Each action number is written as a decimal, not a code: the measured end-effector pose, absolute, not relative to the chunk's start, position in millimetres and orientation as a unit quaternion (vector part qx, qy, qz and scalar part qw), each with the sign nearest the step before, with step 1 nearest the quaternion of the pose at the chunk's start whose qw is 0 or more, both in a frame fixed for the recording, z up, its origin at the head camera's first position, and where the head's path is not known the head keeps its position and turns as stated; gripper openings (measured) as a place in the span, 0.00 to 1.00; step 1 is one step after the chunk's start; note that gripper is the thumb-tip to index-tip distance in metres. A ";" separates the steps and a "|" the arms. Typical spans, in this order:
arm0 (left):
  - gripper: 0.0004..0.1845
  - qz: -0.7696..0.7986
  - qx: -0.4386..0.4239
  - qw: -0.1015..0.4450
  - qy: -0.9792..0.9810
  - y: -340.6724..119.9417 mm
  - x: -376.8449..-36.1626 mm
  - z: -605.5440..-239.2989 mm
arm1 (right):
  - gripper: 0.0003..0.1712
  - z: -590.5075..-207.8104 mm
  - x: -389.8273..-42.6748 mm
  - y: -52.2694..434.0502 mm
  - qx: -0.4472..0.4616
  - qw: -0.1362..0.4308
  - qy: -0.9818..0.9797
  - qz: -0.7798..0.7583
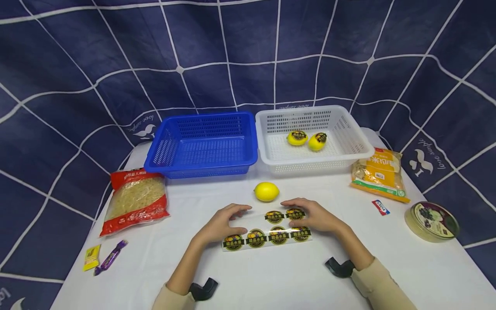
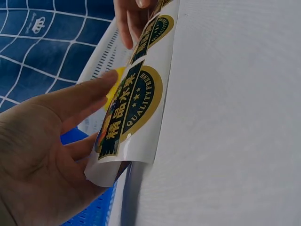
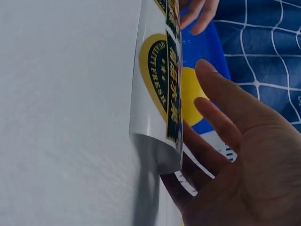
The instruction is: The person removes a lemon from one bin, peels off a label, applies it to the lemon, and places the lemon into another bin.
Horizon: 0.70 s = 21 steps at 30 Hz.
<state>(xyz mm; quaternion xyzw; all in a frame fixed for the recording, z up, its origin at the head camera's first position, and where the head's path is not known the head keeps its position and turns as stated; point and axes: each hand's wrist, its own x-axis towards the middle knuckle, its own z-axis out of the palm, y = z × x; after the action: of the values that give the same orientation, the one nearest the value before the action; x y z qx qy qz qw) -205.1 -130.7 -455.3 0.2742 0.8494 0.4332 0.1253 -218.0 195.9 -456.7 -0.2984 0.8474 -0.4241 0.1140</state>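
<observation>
A white sheet of round black-and-gold fruit stickers (image 1: 248, 246) lies bent in front of me, with bare backing at its upper left. My left hand (image 1: 224, 223) holds its left end, thumb over the face and fingers round the far side. At the right end, my right hand (image 1: 319, 217) grips it the same way, fingertips partly hidden behind the sheet. In the right wrist view the sheet (image 3: 150, 110) curls up from the cloth. A plain yellow lemon (image 1: 266, 191) sits just beyond the sheet, between the two hands.
Behind stand a blue basket (image 1: 201, 168) and a white basket (image 1: 317, 163) with two stickered lemons (image 1: 296, 138). Pasta bag (image 1: 135, 200), yellow packet (image 1: 91, 257) and purple candy (image 1: 110, 258) lie left. On the right are an orange-labelled bag (image 1: 379, 174), small wrapper (image 1: 381, 207) and round tub (image 1: 432, 221).
</observation>
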 end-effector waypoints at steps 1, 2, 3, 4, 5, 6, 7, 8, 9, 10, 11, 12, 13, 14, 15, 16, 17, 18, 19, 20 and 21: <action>0.32 0.432 0.277 0.127 0.849 -130.9 -205.2 -456.5 | 0.34 -457.2 -218.1 195.7 -0.302 0.108 0.849 -0.419; 0.32 0.432 0.278 0.127 0.849 -131.1 -205.3 -457.6 | 0.34 -457.8 -218.3 195.6 -0.307 0.101 0.850 -0.416; 0.31 0.436 0.278 0.130 0.846 -131.2 -205.5 -458.5 | 0.34 -458.3 -218.4 195.4 -0.312 0.096 0.850 -0.413; 0.31 0.441 0.277 0.131 0.843 -131.3 -205.6 -459.2 | 0.34 -458.8 -218.7 195.3 -0.315 0.091 0.851 -0.410; 0.31 0.447 0.278 0.129 0.841 -131.5 -205.8 -459.9 | 0.34 -459.3 -218.8 195.1 -0.318 0.087 0.852 -0.407; 0.30 0.452 0.275 0.130 0.839 -131.5 -205.8 -460.5 | 0.34 -459.7 -218.8 195.0 -0.319 0.084 0.853 -0.405; 0.30 0.458 0.273 0.128 0.837 -131.5 -205.8 -460.7 | 0.33 -460.1 -218.8 194.7 -0.318 0.084 0.854 -0.404; 0.30 0.464 0.269 0.125 0.835 -131.4 -205.7 -460.9 | 0.33 -460.2 -218.7 194.4 -0.317 0.085 0.854 -0.403; 0.30 0.469 0.267 0.122 0.833 -131.3 -205.6 -460.9 | 0.33 -460.0 -218.6 193.8 -0.314 0.087 0.855 -0.404; 0.30 0.473 0.266 0.117 0.832 -131.1 -205.2 -460.7 | 0.33 -459.5 -218.4 193.3 -0.313 0.088 0.856 -0.402; 0.30 0.477 0.265 0.112 0.830 -130.9 -204.9 -460.3 | 0.33 -458.8 -218.0 192.4 -0.311 0.091 0.855 -0.404; 0.30 0.482 0.262 0.108 0.829 -130.6 -204.5 -459.8 | 0.32 -457.8 -217.6 191.4 -0.308 0.092 0.856 -0.405; 0.30 0.487 0.261 0.103 0.827 -130.2 -204.0 -459.0 | 0.32 -456.3 -217.2 190.2 -0.306 0.093 0.856 -0.405; 0.30 0.493 0.260 0.098 0.824 -129.9 -203.5 -458.3 | 0.32 -454.7 -216.7 189.0 -0.305 0.093 0.857 -0.405; 0.30 0.500 0.260 0.094 0.820 -129.6 -203.1 -457.3 | 0.31 -453.2 -216.1 187.7 -0.305 0.091 0.858 -0.404; 0.30 0.509 0.258 0.092 0.816 -129.4 -202.7 -456.6 | 0.31 -451.7 -215.5 186.5 -0.305 0.089 0.859 -0.402; 0.30 0.519 0.255 0.090 0.811 -129.3 -202.4 -455.9 | 0.31 -450.2 -215.2 185.3 -0.304 0.089 0.860 -0.401; 0.30 0.531 0.251 0.090 0.805 -129.4 -202.1 -455.1 | 0.31 -448.6 -214.9 184.1 -0.306 0.085 0.861 -0.398; 0.29 0.543 0.246 0.090 0.798 -129.7 -201.9 -454.4 | 0.31 -447.2 -214.7 183.1 -0.308 0.082 0.861 -0.396; 0.29 0.554 0.243 0.092 0.791 -130.2 -201.8 -454.1 | 0.31 -445.9 -214.5 182.2 -0.310 0.079 0.862 -0.394; 0.29 0.565 0.240 0.095 0.783 -130.9 -201.8 -453.8 | 0.31 -444.9 -214.3 181.6 -0.312 0.076 0.862 -0.391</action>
<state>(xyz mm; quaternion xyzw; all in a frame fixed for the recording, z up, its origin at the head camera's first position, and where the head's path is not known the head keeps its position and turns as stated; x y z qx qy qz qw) -201.8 -130.9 -453.8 0.2402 0.7833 0.5654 0.0954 -214.3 181.6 -444.9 -0.3123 0.8624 -0.3911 0.0757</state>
